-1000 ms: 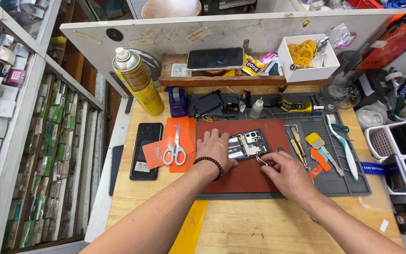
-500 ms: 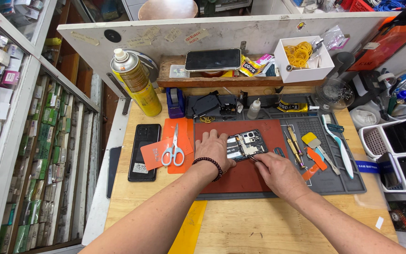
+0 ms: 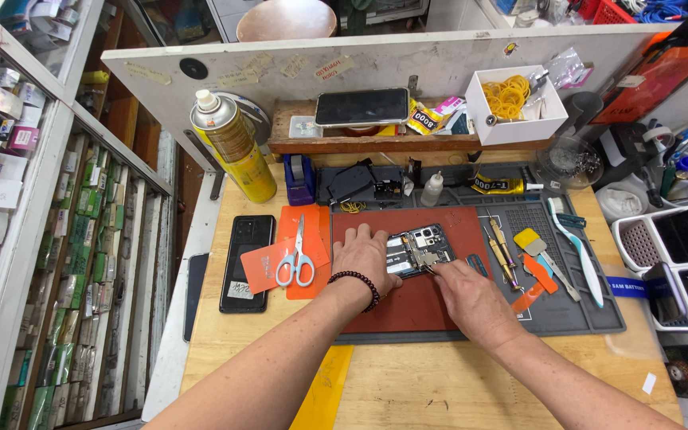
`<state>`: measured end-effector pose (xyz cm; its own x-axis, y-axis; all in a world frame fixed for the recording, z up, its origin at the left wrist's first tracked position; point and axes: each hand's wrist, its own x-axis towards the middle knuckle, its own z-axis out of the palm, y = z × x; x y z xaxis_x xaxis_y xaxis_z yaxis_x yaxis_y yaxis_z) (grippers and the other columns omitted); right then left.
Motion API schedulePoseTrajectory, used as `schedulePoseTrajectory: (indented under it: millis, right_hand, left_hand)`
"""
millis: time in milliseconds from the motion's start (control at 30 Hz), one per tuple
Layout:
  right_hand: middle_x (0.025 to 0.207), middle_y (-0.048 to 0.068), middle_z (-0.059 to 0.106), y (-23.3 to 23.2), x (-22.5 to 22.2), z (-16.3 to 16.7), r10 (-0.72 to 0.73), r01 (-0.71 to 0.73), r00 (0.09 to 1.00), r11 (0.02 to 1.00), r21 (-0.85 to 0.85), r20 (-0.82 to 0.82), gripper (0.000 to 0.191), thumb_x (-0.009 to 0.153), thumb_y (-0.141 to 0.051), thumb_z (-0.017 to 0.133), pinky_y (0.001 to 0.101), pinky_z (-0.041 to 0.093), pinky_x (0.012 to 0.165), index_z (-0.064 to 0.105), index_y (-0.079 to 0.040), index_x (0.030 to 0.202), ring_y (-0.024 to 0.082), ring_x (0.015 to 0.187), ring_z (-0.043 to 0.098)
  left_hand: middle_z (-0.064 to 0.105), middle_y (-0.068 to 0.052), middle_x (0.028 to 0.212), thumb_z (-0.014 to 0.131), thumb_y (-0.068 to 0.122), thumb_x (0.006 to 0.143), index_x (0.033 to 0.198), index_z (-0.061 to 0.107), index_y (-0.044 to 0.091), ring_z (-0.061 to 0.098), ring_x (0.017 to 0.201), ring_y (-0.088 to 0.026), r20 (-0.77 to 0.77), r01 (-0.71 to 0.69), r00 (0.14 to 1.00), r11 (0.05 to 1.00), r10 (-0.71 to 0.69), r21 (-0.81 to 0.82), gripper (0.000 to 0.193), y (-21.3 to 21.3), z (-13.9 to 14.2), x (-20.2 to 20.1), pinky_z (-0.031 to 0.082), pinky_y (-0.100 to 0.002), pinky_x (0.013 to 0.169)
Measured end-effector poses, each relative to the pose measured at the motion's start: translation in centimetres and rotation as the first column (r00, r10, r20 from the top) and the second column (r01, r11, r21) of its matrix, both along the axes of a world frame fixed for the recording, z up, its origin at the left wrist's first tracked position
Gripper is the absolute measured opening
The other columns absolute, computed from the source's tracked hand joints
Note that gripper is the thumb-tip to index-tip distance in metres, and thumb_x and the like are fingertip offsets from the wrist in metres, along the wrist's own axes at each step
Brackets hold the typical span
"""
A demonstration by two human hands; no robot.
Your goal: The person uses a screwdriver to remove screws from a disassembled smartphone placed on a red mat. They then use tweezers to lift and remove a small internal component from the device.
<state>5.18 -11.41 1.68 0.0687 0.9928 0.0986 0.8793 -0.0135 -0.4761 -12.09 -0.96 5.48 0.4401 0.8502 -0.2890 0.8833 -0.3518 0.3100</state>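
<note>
Here the left hand presses flat, fingers together, on the opened phone while the right hand pinches a small tool into it, mid-disassembly; next calls for steady, fine prying.

The left hand covers the near end of the opened phone, so that end's state cannot be told. What the fingertips of the right hand pinch over the phone's board is too small to make out. Both forearms run out of the bottom edge. The white trays at the right are cut off by the frame, as is the round stool seat at the top. The contents of the side shelf compartments blur together.
</note>
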Motion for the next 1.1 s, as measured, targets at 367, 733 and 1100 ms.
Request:
schedulePoseTrajectory:
  millis: [367,733,1100]
  right_hand:
    - [0.104,0.011,0.070,-0.1,0.8,-0.9,-0.006,0.001,0.996,0.999,0.053,0.094,0.025,0.096,-0.014,0.058,0.0433,0.059,0.073,0.066,-0.006,0.119,0.035,0.087,0.071]
    - [0.101,0.013,0.073,0.3,1.5,1.2,-0.015,-0.004,0.997,0.975,0.224,0.080,0.022,0.094,-0.011,0.061,0.0421,0.059,0.073,0.067,-0.004,0.113,0.035,0.088,0.071]
    - [0.088,0.004,0.069,1.0,2.2,3.4,-0.455,0.272,0.501,0.890,-0.365,-0.736,0.025,0.100,-0.014,0.057,0.0278,0.051,0.050,0.071,-0.001,0.115,0.010,0.064,0.061]
  left_hand:
    - [0.052,-0.008,0.129,0.092,0.037,0.070,0.135,0.059,0.014,0.046,0.127,-0.029,0.008,-0.003,1.000,1.000,0.003,0.007,0.076,-0.1,0.0,0.0,0.040,-0.047,0.104]
    - [0.052,-0.009,0.129,0.091,0.037,0.071,0.134,0.060,0.014,0.045,0.127,-0.030,0.013,0.003,1.000,1.000,-0.003,0.004,0.074,-0.3,0.3,0.0,0.040,-0.047,0.104]
    - [0.056,-0.013,0.132,0.093,0.042,0.065,0.143,0.054,0.011,0.047,0.128,-0.034,0.115,0.008,0.993,0.998,-0.015,0.058,0.092,0.1,-0.3,-0.5,0.039,-0.050,0.102]
